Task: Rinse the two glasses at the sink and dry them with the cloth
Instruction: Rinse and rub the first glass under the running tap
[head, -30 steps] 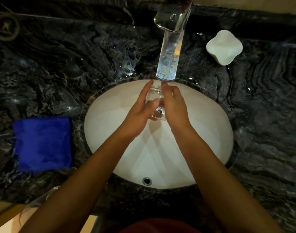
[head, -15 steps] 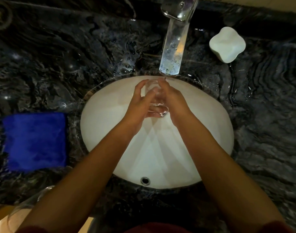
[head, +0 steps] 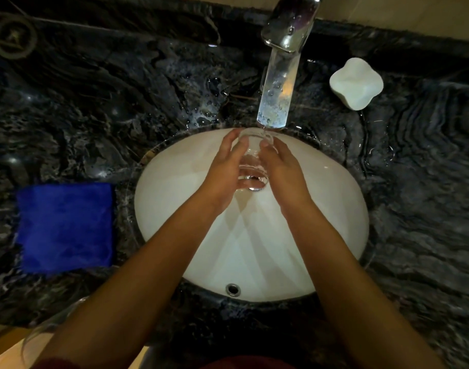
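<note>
Person holds one clear glass (head: pixel 252 166) w/ both hands over the white sink (head: pixel 334 209), right under the tap (head: pixel 289 25). Left hand (head: pixel 224 174) wraps the near-left side of the glass, right hand (head: pixel 282 171) the other side; fingers of both curl round the wall, so the grip is clamped on the glass from two sides. Probably two-handed bc wet glass is slippery and the basin is hard.

Glass is tipped, rim toward the tap, thick base toward the person, so the water stream (head: pixel 274 97) lands at the rim and can run inside, then drain into the sink rather than onto the counter. Judging by this, the step in hand is rinsing glass no. 1; drying not yet begun.

Blue cloth (head: pixel 65 227) lies flat on the dark marble counter (head: pixel 427 195), well left of the sink, apart from the splashes behind the basin — likely kept there to stay dry. A second glass (head: pixel 45 331) shows faintly at the counter's near edge, left of the sink, partly behind the left forearm; can't tell if it's wet. A white soap dish (head: pixel 357 82) sits right of the tap, away from the work.
</note>
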`<state>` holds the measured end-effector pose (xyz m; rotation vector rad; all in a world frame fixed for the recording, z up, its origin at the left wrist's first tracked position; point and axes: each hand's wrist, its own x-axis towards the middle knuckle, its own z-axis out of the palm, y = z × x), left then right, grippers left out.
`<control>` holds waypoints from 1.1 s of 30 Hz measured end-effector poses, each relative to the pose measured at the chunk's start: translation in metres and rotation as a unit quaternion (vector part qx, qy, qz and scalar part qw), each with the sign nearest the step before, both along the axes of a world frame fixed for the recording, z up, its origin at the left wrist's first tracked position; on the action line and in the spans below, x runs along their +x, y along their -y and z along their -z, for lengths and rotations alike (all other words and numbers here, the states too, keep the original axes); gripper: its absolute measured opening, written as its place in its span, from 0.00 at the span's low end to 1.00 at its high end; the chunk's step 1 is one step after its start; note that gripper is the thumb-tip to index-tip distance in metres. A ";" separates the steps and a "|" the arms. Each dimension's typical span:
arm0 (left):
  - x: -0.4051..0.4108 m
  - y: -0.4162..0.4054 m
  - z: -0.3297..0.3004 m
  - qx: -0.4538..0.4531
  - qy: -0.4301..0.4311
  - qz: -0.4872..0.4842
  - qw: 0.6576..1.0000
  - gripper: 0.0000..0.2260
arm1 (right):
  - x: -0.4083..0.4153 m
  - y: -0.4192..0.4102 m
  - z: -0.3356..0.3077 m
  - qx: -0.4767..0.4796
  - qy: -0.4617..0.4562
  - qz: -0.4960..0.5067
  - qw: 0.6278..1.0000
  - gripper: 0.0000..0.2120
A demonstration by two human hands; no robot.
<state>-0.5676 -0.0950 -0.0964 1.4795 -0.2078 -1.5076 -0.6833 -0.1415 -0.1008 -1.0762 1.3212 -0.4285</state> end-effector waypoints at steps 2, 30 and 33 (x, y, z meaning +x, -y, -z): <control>-0.002 -0.003 -0.002 -0.017 0.020 0.019 0.999 0.16 | 0.005 0.002 -0.004 0.031 0.016 0.040 0.999 0.15; 0.022 0.001 -0.017 -0.125 0.033 0.024 0.991 0.16 | -0.004 0.010 -0.031 0.216 0.221 -0.003 0.951 0.22; 0.027 0.007 -0.015 -0.131 -0.011 0.062 0.989 0.20 | -0.008 0.014 -0.028 0.244 0.249 -0.019 0.937 0.25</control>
